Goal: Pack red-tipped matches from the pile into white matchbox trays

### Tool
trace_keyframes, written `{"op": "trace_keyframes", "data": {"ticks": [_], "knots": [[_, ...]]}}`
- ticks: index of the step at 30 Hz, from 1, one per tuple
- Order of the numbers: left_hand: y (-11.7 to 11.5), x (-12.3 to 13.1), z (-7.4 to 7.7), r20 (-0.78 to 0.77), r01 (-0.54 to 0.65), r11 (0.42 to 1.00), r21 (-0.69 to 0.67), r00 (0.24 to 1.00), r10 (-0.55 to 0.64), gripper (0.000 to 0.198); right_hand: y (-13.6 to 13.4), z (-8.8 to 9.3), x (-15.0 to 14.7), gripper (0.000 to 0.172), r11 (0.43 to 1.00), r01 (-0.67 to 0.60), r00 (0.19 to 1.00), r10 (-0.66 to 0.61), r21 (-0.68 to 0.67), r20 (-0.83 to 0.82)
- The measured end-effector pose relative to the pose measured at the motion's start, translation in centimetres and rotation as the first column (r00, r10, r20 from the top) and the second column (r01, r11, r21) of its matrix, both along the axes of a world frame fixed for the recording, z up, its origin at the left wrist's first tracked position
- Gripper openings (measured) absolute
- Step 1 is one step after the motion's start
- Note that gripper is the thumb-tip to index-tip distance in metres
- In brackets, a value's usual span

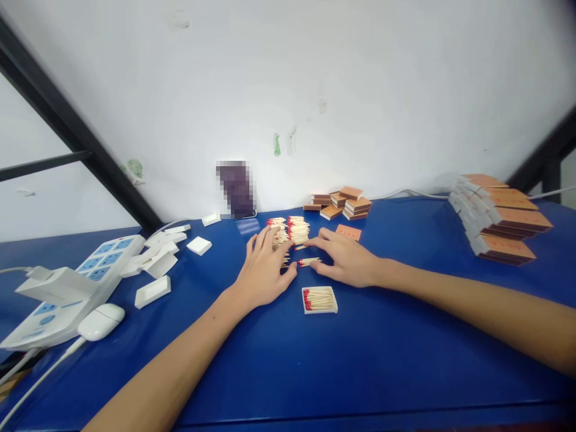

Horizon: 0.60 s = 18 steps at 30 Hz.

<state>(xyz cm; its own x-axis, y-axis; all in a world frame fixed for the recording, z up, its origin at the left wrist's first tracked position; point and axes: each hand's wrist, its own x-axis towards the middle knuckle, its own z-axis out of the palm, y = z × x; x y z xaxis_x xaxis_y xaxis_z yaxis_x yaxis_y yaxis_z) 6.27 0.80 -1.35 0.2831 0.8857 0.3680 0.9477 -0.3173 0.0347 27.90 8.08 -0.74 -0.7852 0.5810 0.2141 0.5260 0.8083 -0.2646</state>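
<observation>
My left hand [267, 267] rests with spread fingers over the left side of a pile of red-tipped matches [297, 231], hiding part of it. From the right, my right hand [344, 258] reaches in, its index finger at the pile's near edge and its thumb apart from that finger. A small bunch of matches [309, 262] lies on the table between my two thumbs; whether either thumb presses on it I cannot tell. Nearer to me sits a white matchbox tray [320, 309] filled with matches, their red heads to the left.
Empty white trays [153, 291] lie at the left beside a power strip [108, 255] and a white earphone case [101, 322]. Orange matchboxes [357, 206] stand by the wall, with a larger stack [513, 219] at far right. One orange box sleeve [348, 232] lies behind my right hand. A phone [237, 189] leans on the wall.
</observation>
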Motion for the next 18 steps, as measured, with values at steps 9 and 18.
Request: {"op": "trace_keyframes", "data": {"ticks": [9, 18], "knots": [[-0.02, 0.08, 0.09, -0.001, -0.002, 1.000, -0.020, 1.000, 0.002, 0.042, 0.22, -0.31, 0.05, 0.050, 1.000, -0.008, 1.000, 0.008, 0.026, 0.021], [0.01, 0.05, 0.04, 0.006, 0.009, 1.000, -0.010, 1.000, -0.009, 0.040, 0.31, -0.42, 0.10, 0.050, 1.000, -0.018, 1.000, 0.019, 0.023, -0.014]]}}
